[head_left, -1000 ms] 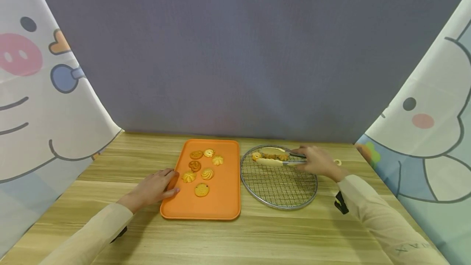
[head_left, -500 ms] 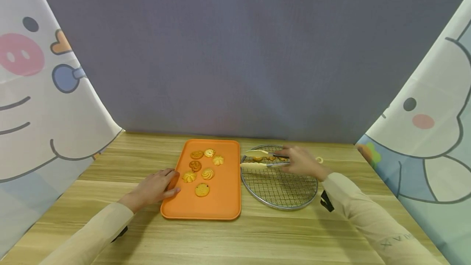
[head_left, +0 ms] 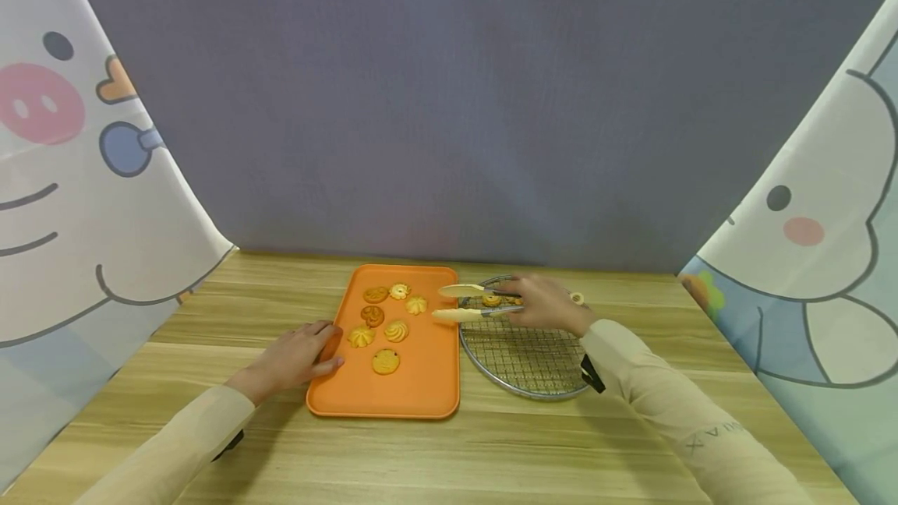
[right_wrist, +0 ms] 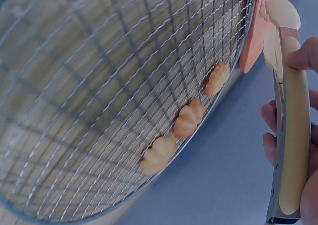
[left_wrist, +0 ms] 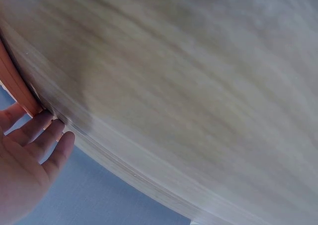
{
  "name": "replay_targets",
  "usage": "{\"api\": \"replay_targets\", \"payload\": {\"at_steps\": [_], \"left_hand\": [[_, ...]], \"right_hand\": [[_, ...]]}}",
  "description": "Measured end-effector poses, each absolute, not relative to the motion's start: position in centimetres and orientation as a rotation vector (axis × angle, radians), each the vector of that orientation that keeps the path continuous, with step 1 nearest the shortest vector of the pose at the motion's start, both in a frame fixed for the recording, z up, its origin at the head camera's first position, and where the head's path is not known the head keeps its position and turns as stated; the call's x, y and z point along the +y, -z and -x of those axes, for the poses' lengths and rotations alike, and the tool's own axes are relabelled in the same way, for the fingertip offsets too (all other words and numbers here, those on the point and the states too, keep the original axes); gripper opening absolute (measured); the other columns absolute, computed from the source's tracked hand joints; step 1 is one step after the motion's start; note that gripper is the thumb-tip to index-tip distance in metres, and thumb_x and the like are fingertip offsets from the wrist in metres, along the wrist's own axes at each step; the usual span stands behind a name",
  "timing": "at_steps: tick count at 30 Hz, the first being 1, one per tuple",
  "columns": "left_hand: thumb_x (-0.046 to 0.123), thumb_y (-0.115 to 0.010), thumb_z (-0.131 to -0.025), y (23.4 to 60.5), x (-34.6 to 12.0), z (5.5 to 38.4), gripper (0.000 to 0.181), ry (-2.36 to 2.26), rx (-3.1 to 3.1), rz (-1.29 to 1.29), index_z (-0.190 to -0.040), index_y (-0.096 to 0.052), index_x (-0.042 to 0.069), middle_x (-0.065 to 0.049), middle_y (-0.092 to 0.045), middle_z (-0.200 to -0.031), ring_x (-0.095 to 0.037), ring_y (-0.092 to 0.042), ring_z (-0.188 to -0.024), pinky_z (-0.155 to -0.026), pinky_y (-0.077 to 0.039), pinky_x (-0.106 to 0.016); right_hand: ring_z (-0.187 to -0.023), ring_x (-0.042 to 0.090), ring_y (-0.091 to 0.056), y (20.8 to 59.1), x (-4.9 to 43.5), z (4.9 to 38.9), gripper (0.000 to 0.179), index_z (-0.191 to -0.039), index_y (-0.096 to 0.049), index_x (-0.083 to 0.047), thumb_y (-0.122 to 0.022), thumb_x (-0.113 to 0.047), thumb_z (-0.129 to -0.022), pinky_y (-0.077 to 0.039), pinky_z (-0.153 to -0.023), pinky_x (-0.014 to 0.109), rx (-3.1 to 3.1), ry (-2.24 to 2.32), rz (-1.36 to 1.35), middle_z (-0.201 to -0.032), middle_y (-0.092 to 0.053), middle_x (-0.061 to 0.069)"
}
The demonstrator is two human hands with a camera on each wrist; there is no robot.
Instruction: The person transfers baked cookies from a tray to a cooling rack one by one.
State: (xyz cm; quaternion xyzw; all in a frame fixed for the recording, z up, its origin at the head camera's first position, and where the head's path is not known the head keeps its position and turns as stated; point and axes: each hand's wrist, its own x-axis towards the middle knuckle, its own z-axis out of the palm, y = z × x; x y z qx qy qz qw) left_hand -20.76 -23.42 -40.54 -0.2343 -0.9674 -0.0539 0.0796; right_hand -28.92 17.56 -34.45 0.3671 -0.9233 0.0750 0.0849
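Observation:
My left hand (head_left: 293, 358) holds the left rim of an orange tray (head_left: 421, 392), thumb and fingers on the edge; the left wrist view shows its fingertips against that rim. Several golden and brown cookies, one a swirled cookie (head_left: 396, 331), lie on the tray. My right hand (head_left: 547, 304) grips a pair of tongs (head_left: 457, 315) with cream tips and handles. The tong arms stand apart, with their tips above the tray's right edge and no cookie visible between them. In the right wrist view, three cookies, including a fluted cookie (right_wrist: 188, 117), lie near the rack's rim.
A round wire rack (head_left: 533, 365) stands just right of the tray on the wooden table (head_left: 449, 458). A grey panel (head_left: 449, 100) rises behind the table, and cartoon-printed cloths flank both sides.
My right hand has carried the tongs leftward from over the cookies on the rack to the tray's right edge. My left hand has stayed at the tray's left rim.

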Motion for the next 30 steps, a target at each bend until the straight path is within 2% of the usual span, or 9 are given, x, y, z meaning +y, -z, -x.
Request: {"api": "replay_targets", "payload": {"at_steps": [7,12,15,18,21,30], "left_hand": [[0.038,-0.059,-0.087,40.5,-23.4,20.8,0.05,0.161,-2.896,0.704,-0.119,-0.055,0.001,-0.019,-0.055,-0.121,-0.039,-0.055,-0.108,-0.087,-0.044,-0.055],[0.038,-0.06,-0.086,40.5,-23.4,20.7,0.05,0.159,-2.893,0.707,-0.119,-0.055,0.001,-0.019,-0.055,-0.12,-0.039,-0.056,-0.107,-0.086,-0.045,-0.055],[0.038,-0.059,-0.087,40.5,-23.5,20.7,0.05,0.158,-2.895,0.701,-0.119,-0.055,0.001,-0.019,-0.055,-0.121,-0.039,-0.055,-0.107,-0.086,-0.045,-0.055],[0.038,-0.059,-0.087,40.6,-23.5,20.8,0.05,0.152,-2.895,0.699,-0.119,-0.055,0.001,-0.019,-0.055,-0.121,-0.039,-0.055,-0.107,-0.086,-0.045,-0.055],[0.039,-0.059,-0.087,40.6,-23.5,20.8,0.05,0.15,-2.892,0.701,-0.119,-0.055,0.001,-0.02,-0.055,-0.121,-0.039,-0.055,-0.108,-0.087,-0.045,-0.055],[0.037,-0.062,-0.085,40.8,-23.4,20.8,0.048,0.148,-2.848,0.713,-0.117,-0.056,0.0,-0.021,-0.055,-0.12,-0.04,-0.056,-0.105,-0.083,-0.046,-0.056]], "right_hand": [[-0.046,0.003,-0.037,35.0,16.1,29.5,0.049,-0.119,-0.062,-0.012,-0.069,-0.022,-0.072,-0.027,-0.038,0.017,-2.763,-0.254,-1.122,-0.112,-0.062,0.012],[-0.046,0.003,-0.039,35.2,15.3,29.6,0.049,-0.12,-0.061,-0.012,-0.07,-0.022,-0.073,-0.03,-0.039,0.018,-2.812,-0.275,-1.092,-0.116,-0.06,0.013],[-0.053,0.007,-0.047,35.2,15.0,29.7,0.049,-0.121,-0.061,-0.013,-0.07,-0.024,-0.073,-0.032,-0.041,0.019,-2.832,-0.275,-1.069,-0.118,-0.059,0.014],[-0.068,0.012,-0.057,35.3,14.7,29.7,0.05,-0.121,-0.061,-0.015,-0.068,-0.024,-0.072,-0.035,-0.044,0.02,-2.831,-0.268,-1.06,-0.12,-0.059,0.013],[-0.075,0.016,-0.06,35.3,14.5,29.8,0.051,-0.12,-0.062,-0.015,-0.068,-0.025,-0.071,-0.039,-0.045,0.02,-2.835,-0.267,-1.045,-0.118,-0.06,0.011],[-0.061,0.009,-0.048,35.3,13.8,29.9,0.057,-0.122,-0.06,-0.013,-0.07,-0.022,-0.067,-0.038,-0.043,0.02,-2.873,-0.335,-1.012,-0.117,-0.059,0.012]]}}
